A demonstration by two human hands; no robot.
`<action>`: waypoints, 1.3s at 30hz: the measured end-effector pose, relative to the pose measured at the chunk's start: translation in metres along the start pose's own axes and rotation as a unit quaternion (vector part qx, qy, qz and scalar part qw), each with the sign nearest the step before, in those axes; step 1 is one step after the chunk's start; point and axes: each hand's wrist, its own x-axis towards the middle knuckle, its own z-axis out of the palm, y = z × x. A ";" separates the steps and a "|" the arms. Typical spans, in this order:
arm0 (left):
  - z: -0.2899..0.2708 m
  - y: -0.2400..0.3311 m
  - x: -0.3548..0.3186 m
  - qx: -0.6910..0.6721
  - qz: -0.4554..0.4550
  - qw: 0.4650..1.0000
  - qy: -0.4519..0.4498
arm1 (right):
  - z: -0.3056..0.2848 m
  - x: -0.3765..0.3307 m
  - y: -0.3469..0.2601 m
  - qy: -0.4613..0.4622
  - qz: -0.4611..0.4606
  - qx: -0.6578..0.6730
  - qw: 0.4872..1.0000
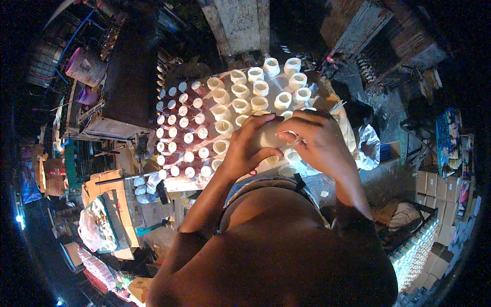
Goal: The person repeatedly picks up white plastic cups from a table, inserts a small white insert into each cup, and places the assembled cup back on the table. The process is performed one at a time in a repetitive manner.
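Observation:
My left hand (249, 146) wraps around a white plastic jar (270, 134), held just above the work table (179, 183). My right hand (318, 140) rests on the same jar from the right and pinches a thin pale stick (292, 137) at its rim. Open white jars (240, 91) stand in rows on the table beyond my hands. To their left stand several dark red bottles with white caps (184, 134). More white jars (290, 156) sit under my hands, partly hidden.
A clear plastic bag (369, 146) lies at the table's right edge. Stacked cardboard boxes (445, 192) stand at the right, a crate of bottles (415, 250) at lower right. Boxes and bagged goods (105, 225) crowd the left. A concrete pillar (239, 23) rises behind the table.

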 end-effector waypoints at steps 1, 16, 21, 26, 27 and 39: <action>0.000 0.000 -0.001 -0.007 -0.006 1.000 0.004 | -0.003 0.000 -0.001 0.006 0.009 0.006 1.000; 0.003 -0.019 -0.008 -0.089 -0.040 0.995 0.034 | -0.010 0.000 0.016 -0.002 0.083 -0.010 0.997; 0.002 -0.022 -0.009 -0.092 -0.070 0.989 0.096 | -0.017 -0.023 0.045 0.039 0.197 -0.009 0.980; 0.009 -0.043 -0.010 -0.285 -0.189 0.908 0.244 | 0.002 -0.046 0.046 -0.044 0.287 0.062 0.955; 0.011 -0.054 -0.011 -0.359 -0.232 0.859 0.282 | 0.013 -0.051 0.044 -0.039 0.273 0.120 0.954; 0.026 -0.070 -0.026 -0.408 -0.361 0.832 0.107 | 0.057 -0.022 -0.003 0.144 0.069 0.089 0.983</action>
